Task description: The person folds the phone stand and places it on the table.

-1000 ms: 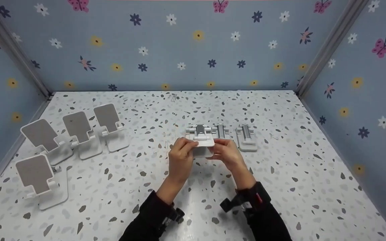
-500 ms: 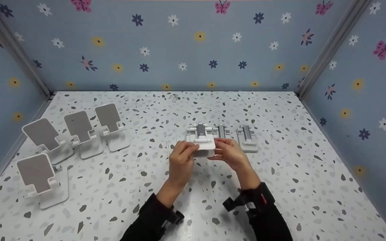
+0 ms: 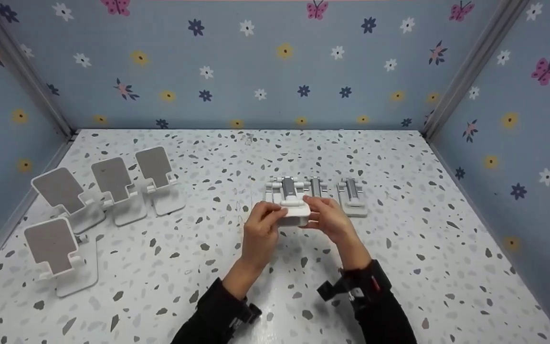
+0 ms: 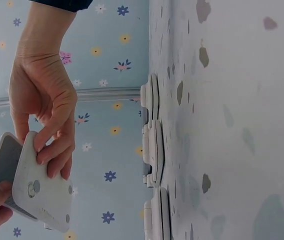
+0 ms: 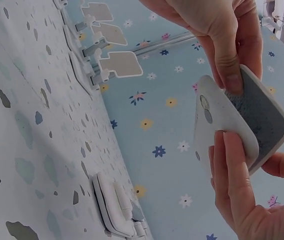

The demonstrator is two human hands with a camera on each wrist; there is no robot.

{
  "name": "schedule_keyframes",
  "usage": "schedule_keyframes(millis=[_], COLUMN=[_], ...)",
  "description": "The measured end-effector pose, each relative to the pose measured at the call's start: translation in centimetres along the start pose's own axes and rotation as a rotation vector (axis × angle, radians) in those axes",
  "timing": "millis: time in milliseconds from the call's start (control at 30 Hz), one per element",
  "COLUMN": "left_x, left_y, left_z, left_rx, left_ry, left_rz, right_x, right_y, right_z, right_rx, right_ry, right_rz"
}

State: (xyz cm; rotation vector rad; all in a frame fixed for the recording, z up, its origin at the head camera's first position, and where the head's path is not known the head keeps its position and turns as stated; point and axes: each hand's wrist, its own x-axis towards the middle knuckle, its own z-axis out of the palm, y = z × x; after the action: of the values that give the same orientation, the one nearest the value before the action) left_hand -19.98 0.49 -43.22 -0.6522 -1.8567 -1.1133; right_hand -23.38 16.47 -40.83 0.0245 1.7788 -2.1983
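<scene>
Item one: a white plastic hinged stand (image 3: 296, 210), held up off the desk between both hands, its two plates spread in a narrow V. We note round feet (image 5: 208, 116) on the base and a grey lining (image 5: 262, 122) inside the panel.

Item two: the left hand (image 3: 259, 231), its fingers pinching the panel, one digit inside the gap against the lining.

Item three: the right hand (image 3: 331, 220), its fingers curled under the base, gripping the stand from the other side.

Item four: three folded white-and-grey stands (image 3: 353, 209) on the white speckled desk (image 3: 198, 286), beyond the hands.

Item five: four opened white stands with grey rectangular panels (image 3: 53, 246), upright at the left.

Risks, as we judge them: the digit in the gap could be nipped if the plates snapped together. A stiff hinge giving way suddenly could jerk the stand loose, since both grips sit near smooth edges. Uneven pulling might twist the hinge. A careless forward swing could knock the folded row.
</scene>
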Motion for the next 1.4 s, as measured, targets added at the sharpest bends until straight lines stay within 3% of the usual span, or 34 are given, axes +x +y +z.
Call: schedule_keyframes(millis=[200,333,500,600,667,900,1200,1400], left_x=[0.3,0.7,1.0,1.1,1.2,1.2,0.2,0.4], left_y=[0.2,0.3,0.6,0.7,0.6,0.7,-0.4,0.6], left_z=[-0.1,-0.2,-0.2,-0.1,-0.1,0.0,0.6,0.2], left_rx=[-0.189,-0.265,-0.337,-0.398,-0.447,-0.572,-0.603,-0.590], left_ry=[0.030,0.041,-0.063,-0.110,-0.123,-0.107,-0.054,-0.026], left_rz=[-0.160,-0.377,-0.694,-0.829,-0.883,-0.937,-0.846,-0.858], right_x=[0.2,0.1,-0.2,-0.2,-0.1,-0.1,-0.2,-0.1], right_y=[-0.2,-0.4,-0.7,-0.7,-0.6,-0.4,-0.3,0.3], right_z=[-0.3,-0.3,-0.3,-0.2,-0.1,-0.1,0.0,0.0], right_rx=[0.009,0.011,0.011,0.000,-0.010,0.010,0.001,-0.065], right_ry=[0.098,0.110,0.119,0.123,0.122,0.109,0.094,0.092], right_rz=[-0.026,-0.045,-0.071,-0.076,-0.080,-0.101,-0.114,-0.143])
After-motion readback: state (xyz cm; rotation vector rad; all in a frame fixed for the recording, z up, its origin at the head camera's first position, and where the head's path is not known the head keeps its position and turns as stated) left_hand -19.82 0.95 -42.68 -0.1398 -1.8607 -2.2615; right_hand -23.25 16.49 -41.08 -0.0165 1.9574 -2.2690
